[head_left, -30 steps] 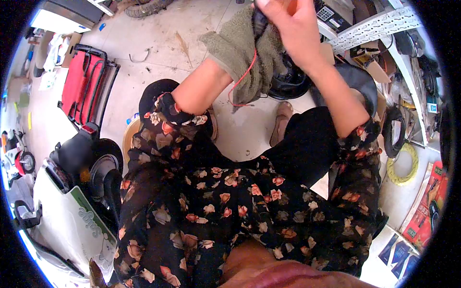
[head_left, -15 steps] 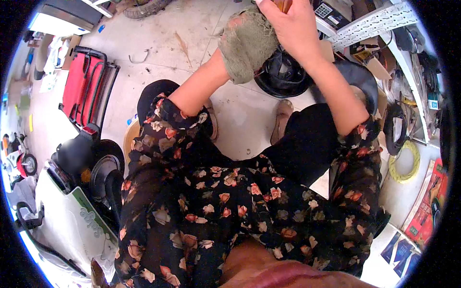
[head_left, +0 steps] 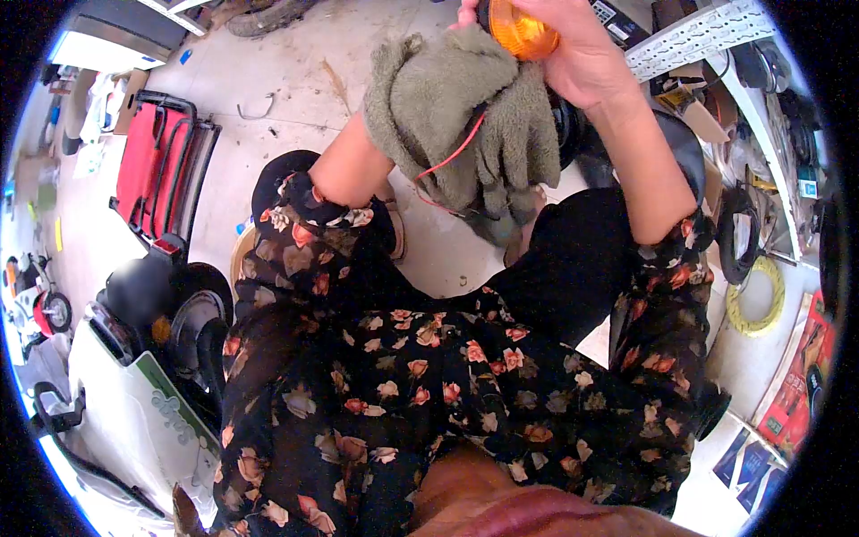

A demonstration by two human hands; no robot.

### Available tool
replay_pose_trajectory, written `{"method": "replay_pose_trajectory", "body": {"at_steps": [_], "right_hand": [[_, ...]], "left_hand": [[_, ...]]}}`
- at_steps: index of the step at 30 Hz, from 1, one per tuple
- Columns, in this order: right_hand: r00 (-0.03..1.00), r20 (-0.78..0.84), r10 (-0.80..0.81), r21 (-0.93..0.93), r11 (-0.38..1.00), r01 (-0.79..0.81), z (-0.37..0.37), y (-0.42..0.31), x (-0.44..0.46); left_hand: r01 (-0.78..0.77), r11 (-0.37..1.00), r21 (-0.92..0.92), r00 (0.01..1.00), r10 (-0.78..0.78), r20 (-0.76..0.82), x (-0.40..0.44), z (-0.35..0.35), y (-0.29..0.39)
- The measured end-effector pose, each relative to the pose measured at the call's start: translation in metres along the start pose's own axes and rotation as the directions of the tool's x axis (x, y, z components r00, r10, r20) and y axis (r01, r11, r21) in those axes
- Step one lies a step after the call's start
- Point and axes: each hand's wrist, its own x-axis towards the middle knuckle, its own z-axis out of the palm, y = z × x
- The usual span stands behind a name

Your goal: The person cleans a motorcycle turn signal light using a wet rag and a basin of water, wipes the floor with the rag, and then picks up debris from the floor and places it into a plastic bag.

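Observation:
A grey-green towelling rag (head_left: 438, 89) hangs in loose folds over my left hand (head_left: 467, 12), hiding most of it. Only a few fingertips show at the top edge of the view, bent around the rag beside the lamp. My right hand (head_left: 586, 58) is closed on an amber indicator lamp (head_left: 523, 34) with a dark rim, and the rag touches the lamp from below. A thin red wire (head_left: 455, 154) trails across the front of the rag.
A folded red chair with a black frame (head_left: 154, 166) stands at left. White perforated shelving (head_left: 702, 40) with boxes rises on the right, near a coil of yellow hose (head_left: 753, 297). Black round parts lie on the floor by my right knee. A tyre (head_left: 268, 16) is at the back.
The rag, bunched around my left hand before, now hangs lower and spread out. The amber lamp and red wire have come into clear view, and my right hand has shifted slightly right and down.

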Motion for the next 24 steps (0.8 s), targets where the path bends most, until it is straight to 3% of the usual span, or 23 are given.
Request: {"method": "replay_pose_trajectory", "body": {"at_steps": [2, 3, 5, 6, 7, 8, 9, 10, 12, 14, 16, 18, 21, 23, 24], "right_hand": [[0.993, -0.119, -0.026, -0.060, 0.998, 0.018, -0.001, 0.005, -0.002], [0.983, -0.177, -0.040, -0.091, 0.996, 0.025, -0.002, 0.008, -0.003], [0.953, -0.296, -0.060, -0.161, 0.987, 0.013, 0.000, 0.011, -0.003], [0.933, -0.353, -0.073, -0.196, 0.981, 0.002, 0.000, 0.012, -0.002], [0.909, -0.407, -0.087, -0.232, 0.973, -0.011, 0.001, 0.013, -0.001], [0.894, -0.437, -0.099, -0.253, 0.967, -0.017, 0.003, 0.015, -0.001], [0.878, -0.465, -0.113, -0.275, 0.961, -0.022, 0.005, 0.016, 0.001], [0.861, -0.492, -0.128, -0.296, 0.955, -0.028, 0.007, 0.017, 0.001], [0.908, -0.412, -0.077, -0.191, 0.981, -0.004, 0.002, 0.012, 0.001], [0.960, -0.276, -0.039, -0.092, 0.996, 0.014, -0.003, 0.007, 0.001], [0.997, -0.081, -0.022, -0.006, 1.000, 0.021, -0.008, 0.002, 0.004], [0.998, 0.056, -0.036, 0.096, 0.995, 0.030, -0.009, 0.001, 0.006], [0.987, 0.160, -0.019, 0.215, 0.977, -0.016, -0.009, 0.004, 0.007], [0.986, 0.167, 0.027, 0.264, 0.962, -0.071, -0.007, 0.000, 0.005], [0.992, 0.113, 0.050, 0.185, 0.980, -0.071, -0.007, -0.001, 0.005]], "left_hand": [[0.178, 0.963, -0.201, 0.983, -0.181, 0.002, 0.001, 0.007, 0.006], [0.209, 0.968, -0.142, 0.976, -0.214, -0.025, 0.002, 0.005, 0.005], [0.230, 0.947, 0.225, 0.971, -0.207, -0.123, 0.004, 0.009, 0.005], [0.220, 0.832, 0.509, 0.973, -0.148, -0.177, 0.003, 0.014, 0.004], [0.210, 0.634, 0.744, 0.975, -0.074, -0.211, 0.004, 0.025, 0.005], [0.092, -0.290, 0.953, 0.994, -0.024, -0.103, 0.022, 0.057, 0.011], [0.217, 0.140, 0.966, 0.964, 0.125, -0.234, 0.021, 0.041, -0.005], [0.239, 0.555, 0.797, 0.892, 0.199, -0.406, 0.025, 0.041, -0.010], [0.378, 0.085, 0.922, 0.919, 0.087, -0.385, 0.009, 0.044, -0.004], [0.230, 0.367, 0.901, 0.955, 0.093, -0.281, 0.000, 0.076, 0.014], [0.076, 0.530, 0.845, 0.986, 0.083, -0.141, -0.007, 0.060, 0.015], [-0.052, 0.605, 0.794, 0.999, 0.038, 0.036, -0.020, -0.020, -0.012], [-0.073, 0.631, 0.772, 0.997, 0.029, 0.071, -0.033, -0.017, -0.026], [-0.090, 0.298, 0.950, 0.996, 0.003, 0.093, -0.031, 0.016, -0.007], [-0.099, 0.113, 0.989, 0.995, -0.012, 0.101, -0.027, 0.032, 0.005]]}}
